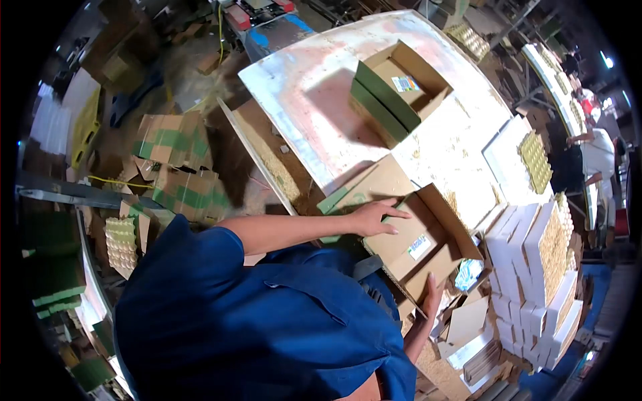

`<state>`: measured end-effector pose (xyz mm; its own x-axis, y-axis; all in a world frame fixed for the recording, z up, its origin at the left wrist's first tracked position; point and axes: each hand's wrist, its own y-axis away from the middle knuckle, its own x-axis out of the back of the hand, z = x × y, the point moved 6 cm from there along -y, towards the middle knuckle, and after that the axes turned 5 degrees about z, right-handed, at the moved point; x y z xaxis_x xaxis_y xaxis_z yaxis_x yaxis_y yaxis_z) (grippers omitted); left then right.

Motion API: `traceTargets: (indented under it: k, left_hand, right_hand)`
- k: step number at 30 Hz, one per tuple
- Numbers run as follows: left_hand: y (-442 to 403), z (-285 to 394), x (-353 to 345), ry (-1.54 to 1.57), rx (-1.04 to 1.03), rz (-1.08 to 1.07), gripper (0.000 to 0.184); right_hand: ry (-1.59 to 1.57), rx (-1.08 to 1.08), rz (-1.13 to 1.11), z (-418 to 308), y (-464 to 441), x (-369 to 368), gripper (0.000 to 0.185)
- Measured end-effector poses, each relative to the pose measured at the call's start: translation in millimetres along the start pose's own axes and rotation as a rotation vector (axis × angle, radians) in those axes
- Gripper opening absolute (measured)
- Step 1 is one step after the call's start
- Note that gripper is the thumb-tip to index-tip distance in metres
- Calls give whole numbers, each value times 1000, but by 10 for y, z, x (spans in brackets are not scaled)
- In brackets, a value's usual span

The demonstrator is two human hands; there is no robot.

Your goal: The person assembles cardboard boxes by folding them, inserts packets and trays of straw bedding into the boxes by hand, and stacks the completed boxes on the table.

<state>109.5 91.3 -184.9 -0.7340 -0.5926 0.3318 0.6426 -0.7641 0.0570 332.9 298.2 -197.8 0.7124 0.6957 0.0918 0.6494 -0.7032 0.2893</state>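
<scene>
While the white table [287, 87] fills the upper middle, the open carton [428, 227] lies right of centre, between both hands.
Its long axis is hard to judge; the left hand [378, 218] lies loosely spread over its upper-left edge, the right hand [432, 297] touches its lower wall, grip unclear, neither plainly nearer; a white label [419, 247] shows inside.

A tall stack of white cardboard [521, 287] fills the lower right of the frame, with a yellowish egg tray [535, 162] above it. Near the right edge stands a person in a white shirt [598, 155]. A yellow frame [85, 130] appears at upper left.
</scene>
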Motion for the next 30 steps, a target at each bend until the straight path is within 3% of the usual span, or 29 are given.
traceTargets:
  k: [2, 4, 11, 12, 13, 14, 15, 17, 18, 20, 21, 23, 24, 26, 29, 30]
  left_hand:
    - [-24, -57, 43, 45, -24, -15, 51]
    - [-29, -117, 84, 112, -19, -31, 50]
    - [-315, 55, 396, 137, -80, 58, 51]
    - [-440, 239, 573, 395, -132, 1, 53]
    - [-523, 244, 754, 484, 114, 21, 54]
    - [-710, 281, 1127, 151, -256, 312, 50]
    - [-954, 241, 1523, 118, -537, 549, 51]
    - [-1109, 322, 2424, -103, -204, 819, 58]
    - [-1241, 309, 2784, -307, -295, 956, 59]
    - [-1656, -5, 3286, -377, -130, 892, 56]
    - [-1814, -80, 3483, -377, -132, 900, 56]
    - [-2166, -566, 3499, -68, 304, 438, 53]
    - [-2209, -668, 3512, -66, 308, 443, 53]
    - [-2287, -913, 3311, 55, 401, 84, 48]
    - [-2335, -1003, 3384, 66, 494, 128, 45]
    - [-2329, -1019, 3421, 69, 536, 148, 44]
  right_hand:
    - [-233, -145, 19, 21, 31, 50, 58]
    - [-273, -277, 47, 83, 25, 37, 52]
    - [-355, -210, 160, 180, -404, 70, 54]
    - [-409, -187, 147, 144, -521, 38, 55]
    - [-488, -157, 103, 76, -686, -10, 55]
    - [-577, -134, 40, -48, -849, -80, 56]
    - [-655, -122, -30, -200, -1006, -169, 56]
    - [-736, -176, -85, -507, -1336, -308, 57]
    - [-768, -232, -117, -747, -1458, -463, 58]
    - [-829, -338, -180, -1134, -1722, -694, 59]
    - [-804, -265, -209, -1182, -2012, -689, 61]
    - [-716, -131, -172, -1271, -2385, -793, 65]
    - [-712, -134, -177, -1299, -2485, -917, 65]
    - [-797, -143, -400, -1377, -2603, -1285, 65]
    - [-858, -142, -546, -1425, -2716, -2026, 63]
    - [-813, -65, -500, -1480, -2739, -2249, 59]
